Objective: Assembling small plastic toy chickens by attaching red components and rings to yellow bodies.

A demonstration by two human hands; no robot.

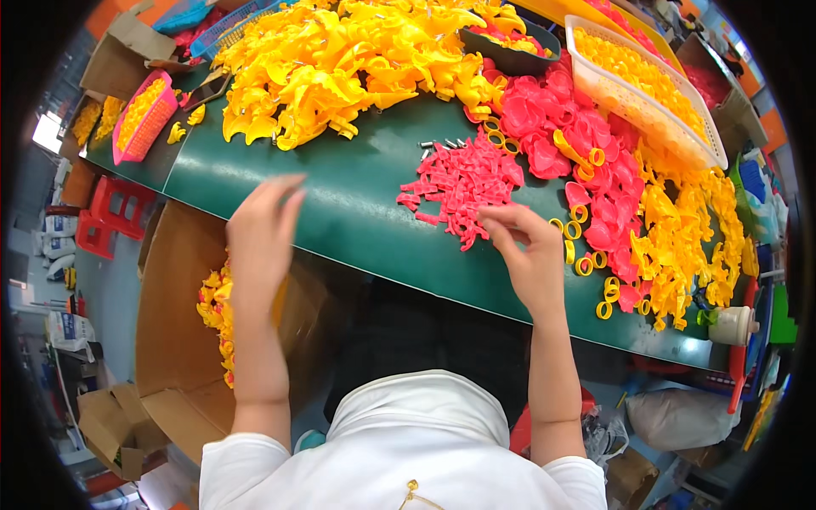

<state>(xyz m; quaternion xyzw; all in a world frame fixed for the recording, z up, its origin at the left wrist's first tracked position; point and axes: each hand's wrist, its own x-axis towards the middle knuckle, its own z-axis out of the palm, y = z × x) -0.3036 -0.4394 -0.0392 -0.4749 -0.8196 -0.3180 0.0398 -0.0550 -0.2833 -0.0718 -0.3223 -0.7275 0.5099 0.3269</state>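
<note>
My left hand (262, 234) is over the near edge of the green table (357, 200), above a cardboard box (183, 297). Its fingers stretch to the right, thumb apart from them, with nothing seen between. At the near side of a heap of small pink plastic pieces (463, 183) is my right hand (531, 255). Thumb and forefinger come together there in a pinch; whatever they hold is too small to make out. Yellow rings (583, 266) lie just right of that hand. Small metal pins (438, 144) lie behind the pink heap.
A big pile of yellow plastic parts (340, 68) covers the table's far side. Pink petal-shaped parts (595, 144) and more yellow parts (680, 246) spread along the right. A white basket (718, 140) stands at far right, a pink basket (144, 119) at far left. Red stool (110, 212) on the floor.
</note>
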